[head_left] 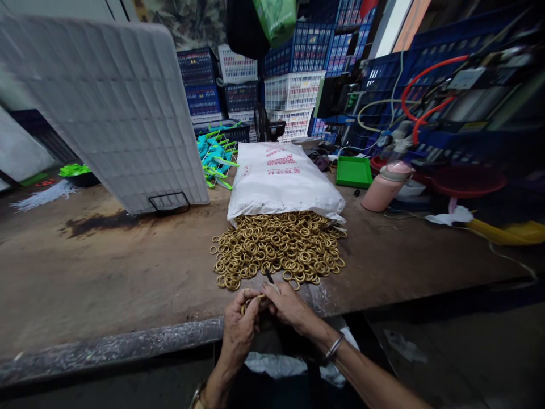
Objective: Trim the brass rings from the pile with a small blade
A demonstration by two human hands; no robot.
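Gold rings [279,247] lie heaped at the near edge of the white sack [283,179], some pinched in my left hand [240,322] while my right hand [290,304] grips a dark-tipped tool [271,279]; I judge this trimming, next requiring a steady pinch.

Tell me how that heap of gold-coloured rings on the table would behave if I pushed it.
The rings would probably slide and spread rather than move as one, since they lie loose and overlapping. Most look flat on the table, so rolling seems unlikely. Each ring is probably fairly stiff, as they keep round outlines even when piled.
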